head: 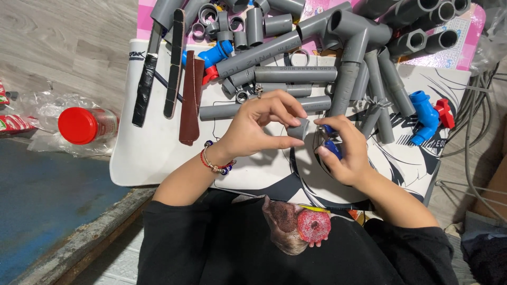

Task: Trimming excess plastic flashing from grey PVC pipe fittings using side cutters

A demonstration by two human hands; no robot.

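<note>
Head view: the left hand (259, 126) pinches a short grey pipe piece (301, 128) between thumb and fingertips, holding it above the white board (153, 158). The right hand (343, 153) is closed around a blue-handled tool (331, 145), whose tip meets the pipe piece just beside the left fingertips. A beaded bracelet (215, 162) circles the left wrist. Beyond both hands lie grey pipes (296, 74) and tee fittings (354, 31). Far right of the right hand sits a blue valve (426, 117). Well left of the left hand stands a red-capped jar (84, 125), with dark files (174, 63) between.
</note>
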